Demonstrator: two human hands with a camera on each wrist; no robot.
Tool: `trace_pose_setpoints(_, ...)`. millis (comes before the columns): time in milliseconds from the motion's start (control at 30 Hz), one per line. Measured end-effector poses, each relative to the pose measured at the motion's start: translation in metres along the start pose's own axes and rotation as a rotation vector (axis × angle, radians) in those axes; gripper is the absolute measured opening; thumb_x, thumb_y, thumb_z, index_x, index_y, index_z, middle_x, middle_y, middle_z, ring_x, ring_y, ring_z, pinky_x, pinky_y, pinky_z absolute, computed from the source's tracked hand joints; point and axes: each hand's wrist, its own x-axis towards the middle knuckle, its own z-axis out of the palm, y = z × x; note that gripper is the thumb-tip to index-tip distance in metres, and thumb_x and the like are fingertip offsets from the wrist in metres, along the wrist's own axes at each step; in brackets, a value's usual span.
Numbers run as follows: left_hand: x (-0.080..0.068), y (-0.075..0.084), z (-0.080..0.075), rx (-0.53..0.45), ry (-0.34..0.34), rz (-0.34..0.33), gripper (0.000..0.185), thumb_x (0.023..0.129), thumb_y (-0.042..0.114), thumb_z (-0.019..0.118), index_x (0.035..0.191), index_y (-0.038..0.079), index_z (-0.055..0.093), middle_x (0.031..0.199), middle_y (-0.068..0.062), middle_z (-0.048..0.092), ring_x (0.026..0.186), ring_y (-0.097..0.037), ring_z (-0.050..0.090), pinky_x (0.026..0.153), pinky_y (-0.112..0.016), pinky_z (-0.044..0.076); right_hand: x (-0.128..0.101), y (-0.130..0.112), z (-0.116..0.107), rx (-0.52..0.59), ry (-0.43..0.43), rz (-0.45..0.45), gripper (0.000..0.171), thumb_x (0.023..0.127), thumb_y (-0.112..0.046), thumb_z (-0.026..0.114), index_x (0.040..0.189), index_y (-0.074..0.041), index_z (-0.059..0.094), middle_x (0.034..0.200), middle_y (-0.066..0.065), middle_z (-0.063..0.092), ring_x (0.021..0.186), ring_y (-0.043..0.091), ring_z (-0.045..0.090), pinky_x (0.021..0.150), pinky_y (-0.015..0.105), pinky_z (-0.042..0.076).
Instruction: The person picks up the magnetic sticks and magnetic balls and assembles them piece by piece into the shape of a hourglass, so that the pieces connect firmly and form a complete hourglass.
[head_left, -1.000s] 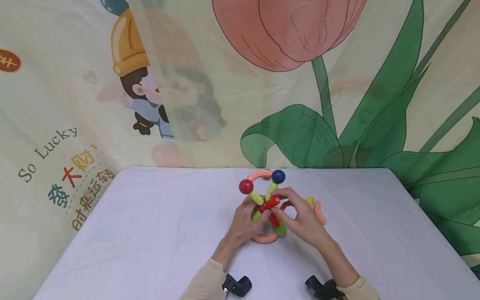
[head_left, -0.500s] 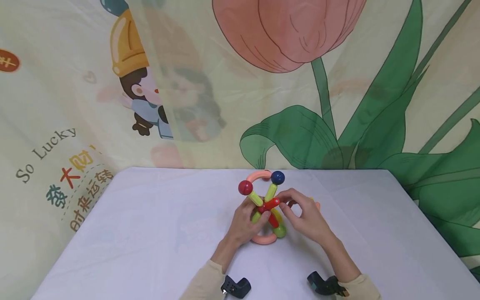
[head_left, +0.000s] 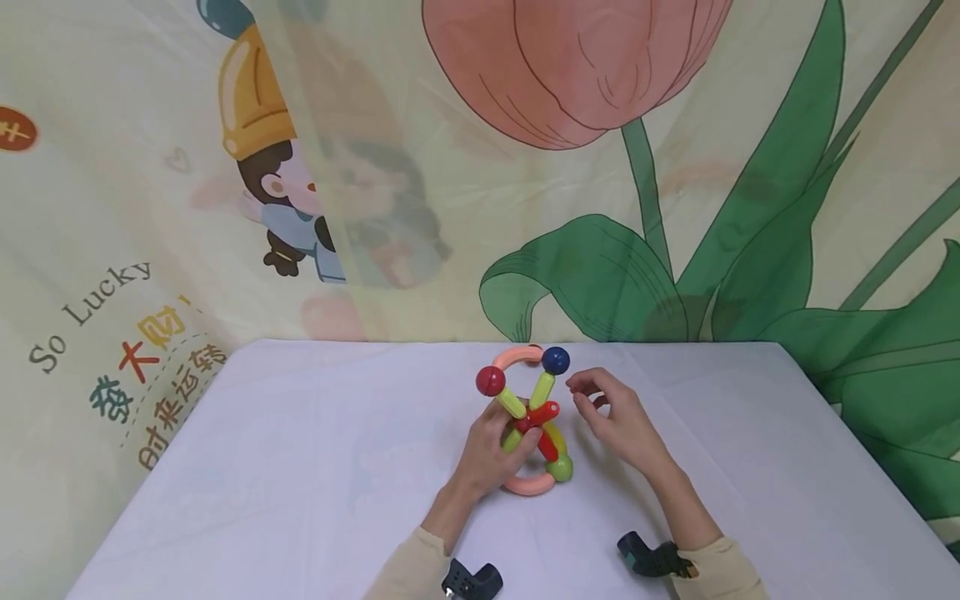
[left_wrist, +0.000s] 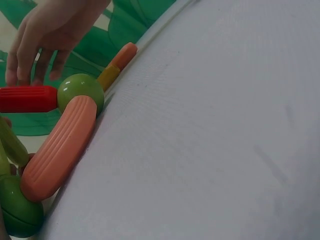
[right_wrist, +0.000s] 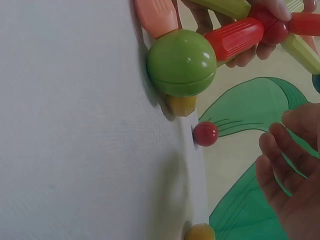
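A frame of magnetic building sticks and balls stands on the table. My left hand (head_left: 483, 450) grips it near the centre, thumb by the red centre ball (right_wrist: 274, 25). From that ball a short red stick (head_left: 546, 412) points right, and another red stick (right_wrist: 237, 39) runs down to a green ball (head_left: 559, 467). Pale green sticks carry a red ball (head_left: 491, 381) and a blue ball (head_left: 556, 361) at the top. A pink curved stick (head_left: 528, 486) lies along the bottom. My right hand (head_left: 618, 421) hovers right of the frame, fingers loosely bent around nothing.
A white cloth covers the table (head_left: 300, 467). In the right wrist view, a loose-looking red ball (right_wrist: 205, 134) and a yellow piece (right_wrist: 200, 232) lie farther back. A patterned curtain (head_left: 405, 308) hangs behind. Black wrist devices (head_left: 472, 580) sit near both sleeves.
My right hand has drawn away from the red stick, moving right with empty fingers. It now covers the pieces seen behind it earlier. The left hand keeps its hold.
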Motion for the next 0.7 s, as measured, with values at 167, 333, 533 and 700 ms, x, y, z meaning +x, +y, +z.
trace_pose_setpoints(167,-0.002,-0.002,0.000,-0.015,-0.007,-0.003,0.029,0.089,0.025,0.061,0.115,0.015,0.055,0.109,0.000,0.058,0.102,-0.011,0.057,0.083,-0.025,0.053,0.007,0.007,0.006,-0.041,-0.030,0.029,0.022,0.089,-0.008,0.062,0.111,-0.010,0.058,0.107,0.007,0.063,0.094,0.016,0.059,0.074,0.024,0.051)
trace_pose_setpoints(333,-0.005,-0.003,0.002,-0.020,-0.019,-0.018,0.029,0.089,0.027,0.060,0.115,0.016,0.054,0.110,0.001,0.058,0.104,-0.010,0.056,0.084,-0.025,0.053,0.015,0.012,0.015,-0.068,-0.059,0.049,0.024,0.089,-0.007,0.062,0.112,-0.009,0.058,0.106,0.007,0.062,0.096,0.019,0.059,0.077,0.031,0.053)
trace_pose_setpoints(533,-0.003,0.001,-0.001,-0.014,-0.022,-0.030,0.033,0.089,0.029,0.062,0.119,0.017,0.054,0.112,0.002,0.058,0.102,-0.009,0.056,0.083,-0.024,0.052,0.027,0.013,0.020,-0.061,-0.067,0.037,0.030,0.087,-0.006,0.063,0.117,-0.009,0.057,0.103,0.010,0.061,0.097,0.023,0.059,0.078,0.039,0.055)
trace_pose_setpoints(700,-0.002,0.000,-0.001,-0.021,-0.019,-0.006,0.031,0.090,0.030,0.060,0.117,0.016,0.054,0.111,0.001,0.057,0.102,-0.009,0.056,0.084,-0.024,0.052,0.037,0.015,0.024,-0.073,-0.072,0.037,0.035,0.087,-0.007,0.063,0.121,-0.008,0.055,0.108,0.012,0.060,0.098,0.025,0.058,0.080,0.043,0.054)
